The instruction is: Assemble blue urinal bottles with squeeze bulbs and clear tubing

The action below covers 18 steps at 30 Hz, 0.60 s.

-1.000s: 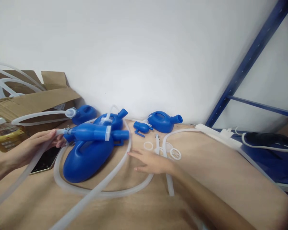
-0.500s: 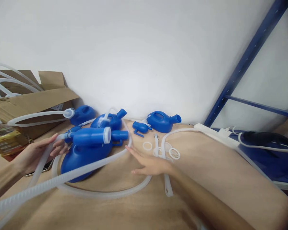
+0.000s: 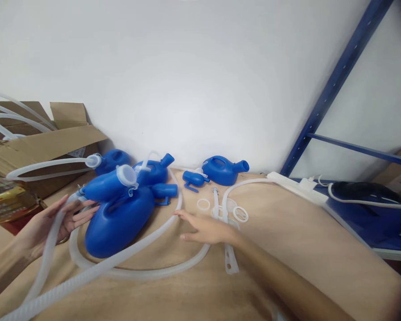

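Note:
My left hand point(image 3: 36, 229) is at the left, its fingers stretched out and apart. A translucent hose point(image 3: 47, 258) crosses its palm and leads to a small blue urinal-shaped container point(image 3: 103, 186) with a white cap point(image 3: 127, 175). This container leans tilted on a large blue jug point(image 3: 120, 225) lying on the table. My right hand point(image 3: 209, 229) hovers at the middle with fingers extended, its fingertips beside a bend of the hose; whether they touch cannot be told. White rings point(image 3: 241, 214) and a white perforated strap point(image 3: 231, 262) lie behind and beside the right wrist.
More blue jugs point(image 3: 222, 171) and a small blue container point(image 3: 194, 178) stand near the wall. At the left are an open cardboard box point(image 3: 47, 142) with hoses and a yellow-labelled bottle point(image 3: 6, 200). A white power strip point(image 3: 292, 187) and blue shelf frame point(image 3: 324, 107) are at the right.
The capped blue container has tipped so its cap faces more upward and sits further left. My left hand's fingers have opened from the hose. My right hand is nearly still.

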{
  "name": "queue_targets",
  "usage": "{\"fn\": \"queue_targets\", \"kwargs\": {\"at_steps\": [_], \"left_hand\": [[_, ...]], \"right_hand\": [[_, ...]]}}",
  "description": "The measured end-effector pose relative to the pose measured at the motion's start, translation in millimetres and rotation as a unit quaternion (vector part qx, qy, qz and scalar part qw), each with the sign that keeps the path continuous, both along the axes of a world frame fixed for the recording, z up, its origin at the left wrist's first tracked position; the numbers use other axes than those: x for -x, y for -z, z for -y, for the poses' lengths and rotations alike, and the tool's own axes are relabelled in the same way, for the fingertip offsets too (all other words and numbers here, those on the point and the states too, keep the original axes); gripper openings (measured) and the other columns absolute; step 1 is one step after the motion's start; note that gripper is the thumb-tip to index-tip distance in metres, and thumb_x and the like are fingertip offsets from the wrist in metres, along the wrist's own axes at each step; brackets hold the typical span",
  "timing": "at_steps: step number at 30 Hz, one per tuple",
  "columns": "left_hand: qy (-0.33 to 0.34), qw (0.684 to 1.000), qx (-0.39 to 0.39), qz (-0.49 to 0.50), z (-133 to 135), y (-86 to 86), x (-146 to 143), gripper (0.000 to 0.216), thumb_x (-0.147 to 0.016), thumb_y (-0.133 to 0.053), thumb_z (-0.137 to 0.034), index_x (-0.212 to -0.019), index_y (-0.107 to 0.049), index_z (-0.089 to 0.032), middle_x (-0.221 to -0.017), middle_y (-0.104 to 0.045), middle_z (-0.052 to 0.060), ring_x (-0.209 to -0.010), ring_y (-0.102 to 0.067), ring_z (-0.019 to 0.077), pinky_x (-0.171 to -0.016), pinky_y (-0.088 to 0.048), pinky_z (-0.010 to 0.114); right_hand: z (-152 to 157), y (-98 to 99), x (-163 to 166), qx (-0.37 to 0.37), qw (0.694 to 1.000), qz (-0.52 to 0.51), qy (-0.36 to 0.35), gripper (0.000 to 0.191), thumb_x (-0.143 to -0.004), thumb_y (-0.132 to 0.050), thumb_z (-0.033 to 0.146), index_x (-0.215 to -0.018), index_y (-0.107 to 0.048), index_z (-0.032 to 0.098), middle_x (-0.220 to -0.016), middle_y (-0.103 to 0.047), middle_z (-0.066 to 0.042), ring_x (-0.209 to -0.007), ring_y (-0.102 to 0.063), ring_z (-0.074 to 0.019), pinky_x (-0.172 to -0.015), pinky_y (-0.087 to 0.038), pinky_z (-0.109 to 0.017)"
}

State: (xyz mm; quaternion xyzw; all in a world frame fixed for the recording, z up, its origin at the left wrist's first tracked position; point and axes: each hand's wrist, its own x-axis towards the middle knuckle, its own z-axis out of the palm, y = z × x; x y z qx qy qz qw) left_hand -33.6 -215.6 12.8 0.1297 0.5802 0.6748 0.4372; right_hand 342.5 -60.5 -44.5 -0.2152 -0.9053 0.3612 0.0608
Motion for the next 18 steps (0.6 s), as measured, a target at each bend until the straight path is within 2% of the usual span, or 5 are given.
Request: {"fn": "queue_targets", "kwargs": {"at_steps": [5,9,13,16,18], "left_hand": [[-0.025,0.997,-0.079,0.005,-3.2,18.1,7.8,0.041,-0.099,-0.037,-0.017,-0.128,-0.066,-0.014,-0.097,-0.081,0.012,-0.076,-0.080,0.0260,-0.067,-0.069,0.034],[-0.024,0.997,-0.064,0.031,2.3,8.0,0.8,0.046,-0.096,-0.041,-0.027,-0.134,-0.065,-0.018,-0.114,-0.080,0.015,-0.087,-0.080,0.0323,-0.069,-0.070,0.042],[-0.031,0.998,-0.039,0.031,9.6,-4.5,-11.7,0.059,-0.092,-0.042,-0.039,-0.144,-0.060,-0.016,-0.126,-0.076,0.018,-0.102,-0.077,0.0371,-0.067,-0.070,0.042],[-0.031,0.998,-0.052,0.033,9.5,-3.5,-10.2,0.056,-0.089,-0.048,-0.045,-0.136,-0.066,-0.020,-0.131,-0.074,0.016,-0.116,-0.072,0.0402,-0.070,-0.070,0.043],[-0.021,0.996,-0.076,0.037,6.5,2.3,-3.2,0.044,-0.085,-0.055,-0.039,-0.123,-0.071,-0.022,-0.129,-0.074,0.014,-0.121,-0.069,0.0401,-0.075,-0.070,0.044]], "right_hand": [[-0.9,0.9,3.5,-0.010,0.994,-0.044,0.104,0.055,-0.098,-0.061,0.045,-0.150,-0.045,0.034,-0.139,-0.067,-0.006,-0.124,-0.066,-0.0295,-0.105,-0.048,-0.044],[-6.1,-4.5,4.3,-0.009,0.981,-0.104,0.165,0.051,-0.099,-0.058,0.039,-0.147,-0.043,0.033,-0.148,-0.060,-0.009,-0.137,-0.058,-0.0296,-0.110,-0.045,-0.047],[-18.9,-12.0,-0.5,-0.004,0.965,-0.186,0.187,0.052,-0.098,-0.058,0.039,-0.146,-0.039,0.034,-0.152,-0.058,-0.008,-0.147,-0.050,-0.0267,-0.112,-0.046,-0.047],[-37.7,-20.9,-3.5,-0.009,0.946,-0.232,0.224,0.053,-0.094,-0.063,0.042,-0.141,-0.041,0.033,-0.150,-0.060,-0.008,-0.139,-0.058,-0.0275,-0.111,-0.047,-0.049],[-54.9,-29.8,-2.6,-0.013,0.928,-0.272,0.253,0.053,-0.091,-0.065,0.043,-0.136,-0.041,0.031,-0.146,-0.063,-0.009,-0.136,-0.060,-0.0278,-0.108,-0.049,-0.049]]}}
